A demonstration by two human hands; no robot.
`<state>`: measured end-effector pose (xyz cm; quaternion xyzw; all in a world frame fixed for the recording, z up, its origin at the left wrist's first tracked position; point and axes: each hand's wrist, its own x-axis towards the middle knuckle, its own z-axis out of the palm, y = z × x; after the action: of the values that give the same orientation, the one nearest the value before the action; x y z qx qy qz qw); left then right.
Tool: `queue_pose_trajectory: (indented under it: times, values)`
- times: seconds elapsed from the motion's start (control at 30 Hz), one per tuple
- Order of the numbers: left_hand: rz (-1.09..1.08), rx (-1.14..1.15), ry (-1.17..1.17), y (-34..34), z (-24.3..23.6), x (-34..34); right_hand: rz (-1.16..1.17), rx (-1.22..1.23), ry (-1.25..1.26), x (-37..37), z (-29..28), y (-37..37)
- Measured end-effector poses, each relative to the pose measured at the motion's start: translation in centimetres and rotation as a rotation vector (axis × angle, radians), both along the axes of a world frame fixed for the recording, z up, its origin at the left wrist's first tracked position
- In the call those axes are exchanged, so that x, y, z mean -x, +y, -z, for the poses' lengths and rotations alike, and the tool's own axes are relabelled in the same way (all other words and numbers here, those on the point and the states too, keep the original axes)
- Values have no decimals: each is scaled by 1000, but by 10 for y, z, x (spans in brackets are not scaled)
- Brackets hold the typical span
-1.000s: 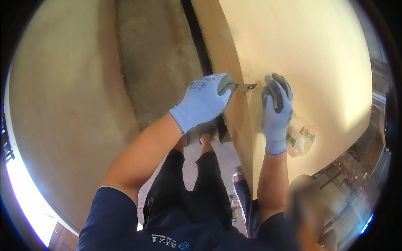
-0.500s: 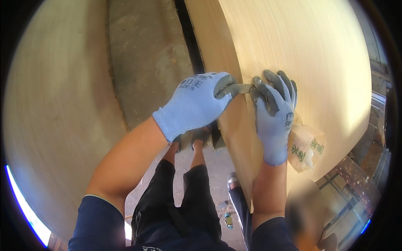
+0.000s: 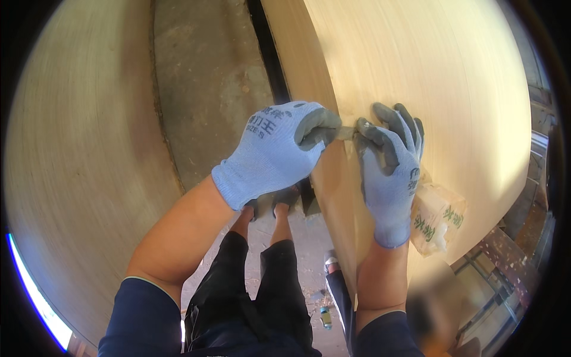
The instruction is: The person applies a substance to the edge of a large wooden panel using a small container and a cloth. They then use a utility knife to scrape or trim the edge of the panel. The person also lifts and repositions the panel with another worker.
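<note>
Pinching the flat metal blade (image 3: 345, 133) in its fingers, the left hand (image 3: 279, 137) is holding it across the edge of the big wood board (image 3: 464, 89). The gap from a second ago is no longer showing: the right hand's (image 3: 389, 163) thumb and first finger are bending by the tip, maybe gripping; I cannot tell. Its other fingers are spreading a bit. Both hands are now working at one spot. Farther right, a packet (image 3: 437, 217) is sitting.

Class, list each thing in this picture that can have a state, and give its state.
Left hand: gloved, closed on the flat strip.
Flat strip: held, reaching toward the right hand's fingertips.
Right hand: gloved, fingers partly spread; grip unclear.
Wrapped pack: white piece sticking out, resting on the pale board.
Bottle: on the floor.
</note>
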<state>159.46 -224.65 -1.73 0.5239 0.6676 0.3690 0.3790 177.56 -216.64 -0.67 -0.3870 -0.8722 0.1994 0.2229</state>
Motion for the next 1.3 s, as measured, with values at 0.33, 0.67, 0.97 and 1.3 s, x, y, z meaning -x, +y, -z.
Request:
queue_pose_trajectory:
  times: [0.33,0.67,0.97,1.3]
  values:
    - [-1,-162,47,-10,1,-15,-47,33,-30,-4,-8,0]
    - [26,-74,-60,-3,5,5,-25,37,-58,-4,-6,-1]
    - [33,-114,-63,-5,9,4,10,24,-24,1,-1,0]
    - [155,-114,179,0,4,9,6,-13,-20,0,0,0]
